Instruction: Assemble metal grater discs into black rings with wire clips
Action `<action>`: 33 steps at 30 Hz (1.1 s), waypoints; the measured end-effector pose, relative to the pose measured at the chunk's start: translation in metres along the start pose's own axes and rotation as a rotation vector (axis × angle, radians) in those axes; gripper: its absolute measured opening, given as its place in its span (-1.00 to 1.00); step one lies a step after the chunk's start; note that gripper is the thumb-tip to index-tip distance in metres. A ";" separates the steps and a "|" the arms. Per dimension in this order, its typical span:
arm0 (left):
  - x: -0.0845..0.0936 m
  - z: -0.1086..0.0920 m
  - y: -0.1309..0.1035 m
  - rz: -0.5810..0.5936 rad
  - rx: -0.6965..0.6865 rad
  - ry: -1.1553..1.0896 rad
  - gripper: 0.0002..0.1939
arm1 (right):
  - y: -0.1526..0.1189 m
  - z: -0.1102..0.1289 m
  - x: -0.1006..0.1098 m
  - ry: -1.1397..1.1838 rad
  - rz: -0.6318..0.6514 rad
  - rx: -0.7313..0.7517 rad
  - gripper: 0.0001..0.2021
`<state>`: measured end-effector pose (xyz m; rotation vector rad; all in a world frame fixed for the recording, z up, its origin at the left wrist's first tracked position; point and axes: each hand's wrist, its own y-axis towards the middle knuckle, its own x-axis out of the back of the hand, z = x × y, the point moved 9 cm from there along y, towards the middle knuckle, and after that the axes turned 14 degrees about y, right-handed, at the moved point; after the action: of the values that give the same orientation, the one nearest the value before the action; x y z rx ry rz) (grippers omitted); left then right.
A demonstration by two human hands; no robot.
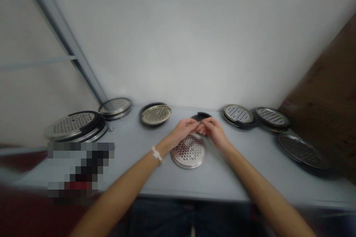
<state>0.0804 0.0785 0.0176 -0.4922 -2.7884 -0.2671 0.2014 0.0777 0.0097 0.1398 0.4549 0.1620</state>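
Observation:
In the middle of the table, my left hand [182, 132] and my right hand [214, 132] meet with fingertips pinched together. A tiny item seems to be between them, too small and blurred to name. Just beneath my left hand lies a round metal grater disc [189, 155] with rows of holes. Behind my fingers shows a black curved piece [205, 114], mostly covered by the hands. My left wrist wears a white band [156, 154].
On the grey table [155, 181], several stacked perforated discs [73, 124] with black rims stand at left. A gold-toned disc [156, 114] lies behind. More discs, a holed one [238, 114], a slotted one [272, 117] and a dark one [303, 150], are right, beside a brown board [325, 92].

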 end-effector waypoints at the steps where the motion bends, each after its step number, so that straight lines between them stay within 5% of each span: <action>1: -0.002 0.001 0.000 0.021 0.003 -0.051 -0.81 | 0.001 -0.002 0.001 0.030 -0.002 -0.025 -0.73; 4: -0.004 0.004 -0.001 0.053 0.013 -0.078 -0.80 | 0.000 -0.001 0.000 0.037 0.011 -0.037 -0.73; 8: -0.002 0.004 0.000 0.048 -0.017 0.021 -0.80 | -0.007 0.014 -0.006 -0.185 0.017 0.131 -0.76; 12: 0.005 0.002 0.003 -0.032 -0.117 0.106 -0.83 | -0.019 0.030 -0.016 -0.507 0.006 0.318 -0.81; 16: 0.012 -0.001 0.002 -0.123 -0.178 0.284 -0.82 | -0.023 0.030 -0.023 -0.641 0.059 0.354 -0.86; 25: 0.016 -0.014 -0.002 -0.149 -0.203 0.318 -0.78 | -0.007 0.020 0.001 -0.337 -0.077 0.197 -0.78; 33: 0.009 -0.010 0.003 -0.073 -0.212 0.240 -0.79 | 0.002 0.010 0.008 -0.056 -0.037 0.075 -0.69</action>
<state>0.0755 0.0817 0.0298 -0.3786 -2.5587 -0.6017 0.2123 0.0802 0.0154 0.2086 0.4079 0.1050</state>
